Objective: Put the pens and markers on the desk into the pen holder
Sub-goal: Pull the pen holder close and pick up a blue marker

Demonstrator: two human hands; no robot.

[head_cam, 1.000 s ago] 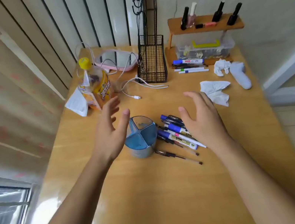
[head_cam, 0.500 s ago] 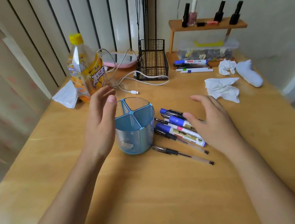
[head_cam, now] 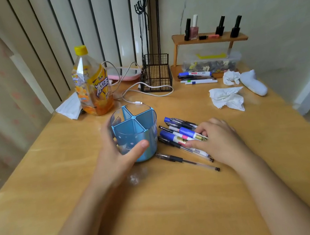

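A translucent blue pen holder [head_cam: 143,123] with inner dividers stands upright on the wooden desk [head_cam: 165,208]; its compartments look empty. My left hand [head_cam: 114,159] wraps its left side, thumb across the front. Right beside it lies a pile of blue-capped markers and black pens [head_cam: 174,127]. My right hand [head_cam: 218,139] rests on the pile's right end, with thumb and fingers pinched on a blue-capped marker [head_cam: 188,132] that lies flat. A black gel pen [head_cam: 186,161] lies apart at the front. More markers [head_cam: 196,74] lie at the back under a shelf.
A tea bottle [head_cam: 92,86], folded paper [head_cam: 68,109], a wire basket [head_cam: 156,76] and a white cable [head_cam: 145,92] stand behind the holder. At the back right are a wooden shelf [head_cam: 208,39] with small bottles, a plastic box [head_cam: 210,63], crumpled tissues [head_cam: 227,99] and a white sock [head_cam: 253,84].
My left hand has closed around the pen holder. My right hand has dropped onto the pile and pinched a blue-capped marker. The camera has moved closer and lower.
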